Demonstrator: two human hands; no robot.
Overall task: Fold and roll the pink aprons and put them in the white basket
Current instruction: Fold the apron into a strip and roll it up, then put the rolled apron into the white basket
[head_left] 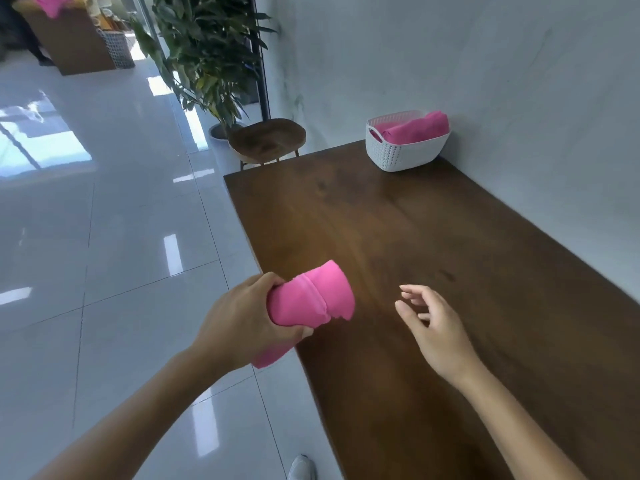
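Note:
My left hand (239, 320) grips a rolled pink apron (311, 296) over the near left edge of the dark wooden table (398, 237). One end of the roll sticks out below my palm. My right hand (433, 327) hovers above the table to the right of the roll, fingers relaxed and holding nothing. The white basket (405, 154) stands at the table's far end against the wall, with rolled pink aprons (415, 128) inside it.
A wooden stool (266, 140) and a potted plant (211, 57) stand beyond the table's far left corner. Glossy white floor tiles lie to the left. A far counter (72, 39) holds more pink cloth, with a wire basket (117, 48) beside it. A grey wall runs along the table's right side.

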